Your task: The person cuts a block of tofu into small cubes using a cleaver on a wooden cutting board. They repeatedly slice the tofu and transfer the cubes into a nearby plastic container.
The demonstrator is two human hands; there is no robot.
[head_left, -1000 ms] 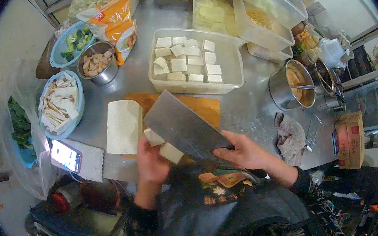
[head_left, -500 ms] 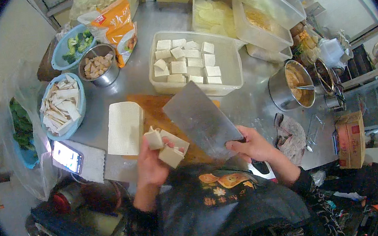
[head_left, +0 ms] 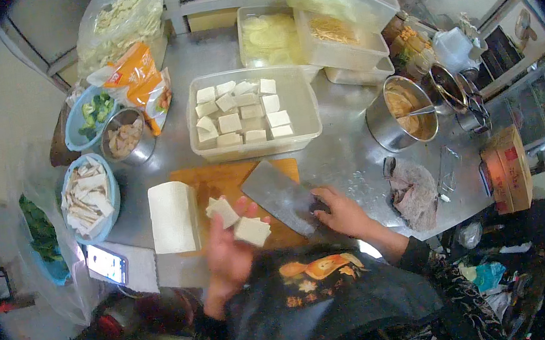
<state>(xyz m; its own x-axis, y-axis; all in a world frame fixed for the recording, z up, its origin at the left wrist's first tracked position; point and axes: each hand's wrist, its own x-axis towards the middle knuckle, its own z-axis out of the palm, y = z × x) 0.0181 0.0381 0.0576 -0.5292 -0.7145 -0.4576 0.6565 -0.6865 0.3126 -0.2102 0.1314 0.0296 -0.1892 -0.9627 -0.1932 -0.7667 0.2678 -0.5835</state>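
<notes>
My left hand [head_left: 229,252], slightly smeared by motion, is turned palm up with its fingers around cut tofu pieces. One tofu piece [head_left: 223,212] stands by the thumb, and another white tofu block [head_left: 252,231] rests on the fingers. In my right hand [head_left: 345,214] is the handle of a wide cleaver [head_left: 279,195], its grey blade low over the right part of the wooden cutting board [head_left: 209,173]. A large uncut slab of tofu [head_left: 173,216] lies at the board's left edge. Beyond the board, a clear plastic tub [head_left: 256,146] contains several tofu pieces.
To the left are a blue basket [head_left: 113,200] of white strips, a steel pot [head_left: 139,153] of chunks and a phone [head_left: 107,264] on a cloth. At right stand a steel pot [head_left: 389,131] with a spoon and a crumpled grey rag [head_left: 413,194]. Stacked tubs [head_left: 356,53] sit behind.
The cleaver has come down from a raised tilt to low over the board. My left hand has turned further palm up with the tofu pieces. The whole view has shifted.
</notes>
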